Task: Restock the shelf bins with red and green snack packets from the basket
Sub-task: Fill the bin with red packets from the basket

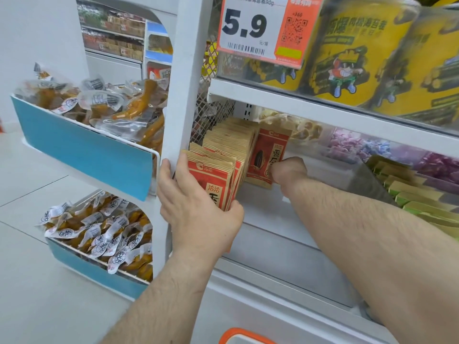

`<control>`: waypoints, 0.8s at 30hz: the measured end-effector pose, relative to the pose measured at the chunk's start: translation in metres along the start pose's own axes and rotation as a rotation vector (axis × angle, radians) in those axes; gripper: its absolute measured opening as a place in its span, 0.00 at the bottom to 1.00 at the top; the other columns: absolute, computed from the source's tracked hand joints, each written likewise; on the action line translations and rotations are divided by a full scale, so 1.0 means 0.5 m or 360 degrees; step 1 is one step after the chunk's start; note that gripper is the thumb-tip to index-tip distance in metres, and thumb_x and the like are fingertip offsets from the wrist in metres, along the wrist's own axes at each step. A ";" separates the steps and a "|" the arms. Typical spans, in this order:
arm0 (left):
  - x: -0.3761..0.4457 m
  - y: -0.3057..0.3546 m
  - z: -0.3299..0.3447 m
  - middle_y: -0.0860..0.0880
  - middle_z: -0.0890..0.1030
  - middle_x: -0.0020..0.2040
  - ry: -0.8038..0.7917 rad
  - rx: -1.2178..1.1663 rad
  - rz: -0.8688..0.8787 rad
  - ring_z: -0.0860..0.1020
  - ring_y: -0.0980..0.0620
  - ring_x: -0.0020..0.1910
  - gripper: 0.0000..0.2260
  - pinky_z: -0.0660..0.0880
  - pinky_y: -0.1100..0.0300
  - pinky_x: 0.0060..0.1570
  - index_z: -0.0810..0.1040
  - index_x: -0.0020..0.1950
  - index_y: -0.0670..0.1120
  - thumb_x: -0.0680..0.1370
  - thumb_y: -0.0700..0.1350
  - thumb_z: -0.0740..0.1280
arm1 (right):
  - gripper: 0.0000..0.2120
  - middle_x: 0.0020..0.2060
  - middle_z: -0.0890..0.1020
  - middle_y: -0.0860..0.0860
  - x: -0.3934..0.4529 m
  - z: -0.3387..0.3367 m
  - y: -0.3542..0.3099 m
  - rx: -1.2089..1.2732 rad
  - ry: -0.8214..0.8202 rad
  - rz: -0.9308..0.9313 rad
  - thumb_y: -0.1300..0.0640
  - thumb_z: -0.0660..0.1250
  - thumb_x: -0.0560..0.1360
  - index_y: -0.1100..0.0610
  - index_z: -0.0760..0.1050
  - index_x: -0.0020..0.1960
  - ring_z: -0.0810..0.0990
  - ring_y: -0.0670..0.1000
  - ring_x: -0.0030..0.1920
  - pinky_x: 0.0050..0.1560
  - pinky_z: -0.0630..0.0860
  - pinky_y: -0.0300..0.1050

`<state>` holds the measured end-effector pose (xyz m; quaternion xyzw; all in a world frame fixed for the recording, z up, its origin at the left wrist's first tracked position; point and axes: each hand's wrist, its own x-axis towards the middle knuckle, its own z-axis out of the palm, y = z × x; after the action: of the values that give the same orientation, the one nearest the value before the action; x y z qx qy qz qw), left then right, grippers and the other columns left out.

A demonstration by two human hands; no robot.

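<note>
On white shelf [285,214]: hands grip red pkts [213,180].

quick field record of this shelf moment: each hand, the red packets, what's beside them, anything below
left hand: left hand grips a stack of red packets at the bin's left end
right hand: right hand pinches a single red packet, upright
row behind: brown-edged packets stand packed together
to the right: green packets in the neighbouring bin
above: yellow tubs, price tag reading 5.9
bottom edge: orange rim, partly cut off
</note>
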<state>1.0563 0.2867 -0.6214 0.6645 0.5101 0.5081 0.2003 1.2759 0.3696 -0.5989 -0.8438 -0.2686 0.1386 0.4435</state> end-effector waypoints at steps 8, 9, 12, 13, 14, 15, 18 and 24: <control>0.000 0.001 -0.003 0.44 0.46 0.77 0.0005 0.0021 0.0016 0.46 0.46 0.77 0.49 0.49 0.46 0.74 0.47 0.77 0.47 0.66 0.50 0.76 | 0.04 0.43 0.85 0.55 0.028 0.010 0.024 0.0038 -0.0045 0.0066 0.61 0.71 0.72 0.60 0.80 0.46 0.85 0.55 0.43 0.50 0.83 0.51; 0.001 0.001 -0.004 0.43 0.47 0.77 0.0023 0.0033 0.0018 0.47 0.45 0.77 0.49 0.49 0.45 0.74 0.48 0.76 0.47 0.65 0.51 0.76 | 0.04 0.43 0.85 0.55 0.030 0.008 0.023 0.0029 -0.0055 0.0075 0.62 0.71 0.72 0.61 0.80 0.47 0.85 0.55 0.43 0.50 0.83 0.52; 0.000 0.008 -0.010 0.40 0.51 0.76 0.0088 0.0100 0.0054 0.51 0.41 0.76 0.48 0.48 0.42 0.74 0.49 0.75 0.49 0.64 0.53 0.76 | 0.04 0.42 0.85 0.56 0.016 -0.011 0.011 0.0030 -0.0077 0.0071 0.64 0.70 0.72 0.62 0.80 0.47 0.85 0.55 0.43 0.50 0.83 0.51; -0.002 0.012 -0.014 0.40 0.53 0.75 0.0125 0.0121 0.0092 0.52 0.40 0.75 0.47 0.49 0.41 0.73 0.51 0.74 0.49 0.64 0.54 0.75 | 0.05 0.43 0.85 0.56 0.004 -0.020 0.005 0.0043 -0.0069 0.0063 0.64 0.69 0.72 0.63 0.80 0.47 0.85 0.56 0.43 0.49 0.82 0.49; -0.004 0.018 -0.019 0.40 0.56 0.74 0.0174 0.0133 0.0146 0.55 0.40 0.74 0.45 0.51 0.40 0.72 0.53 0.73 0.49 0.63 0.54 0.74 | 0.04 0.43 0.85 0.56 -0.014 -0.031 -0.003 0.0054 -0.0049 0.0047 0.64 0.68 0.72 0.63 0.80 0.46 0.85 0.56 0.43 0.47 0.81 0.46; -0.009 0.024 -0.025 0.40 0.60 0.71 0.0225 0.0134 0.0208 0.57 0.42 0.71 0.43 0.54 0.40 0.71 0.55 0.71 0.48 0.62 0.55 0.72 | 0.03 0.43 0.85 0.56 -0.034 -0.043 -0.010 0.0064 -0.0027 0.0029 0.63 0.67 0.72 0.62 0.78 0.45 0.85 0.56 0.43 0.44 0.81 0.45; -0.029 0.043 -0.038 0.45 0.65 0.57 0.0286 0.0083 0.0417 0.63 0.47 0.60 0.32 0.63 0.48 0.60 0.63 0.60 0.48 0.61 0.54 0.70 | 0.06 0.35 0.81 0.54 -0.109 -0.078 -0.019 0.0047 0.0030 -0.0077 0.63 0.66 0.71 0.57 0.74 0.37 0.81 0.54 0.35 0.35 0.78 0.42; -0.082 0.064 -0.071 0.51 0.65 0.47 -0.0457 0.0135 0.0593 0.64 0.50 0.47 0.18 0.61 0.57 0.45 0.66 0.44 0.50 0.63 0.45 0.73 | 0.08 0.38 0.79 0.47 -0.296 -0.170 0.031 0.0048 0.0346 -0.0976 0.61 0.65 0.74 0.56 0.82 0.48 0.75 0.47 0.40 0.44 0.68 0.35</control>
<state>1.0415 0.2286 -0.6014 0.8203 0.3658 0.4149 0.1455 1.2001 0.2198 -0.5637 -0.7268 -0.4593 -0.0883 0.5030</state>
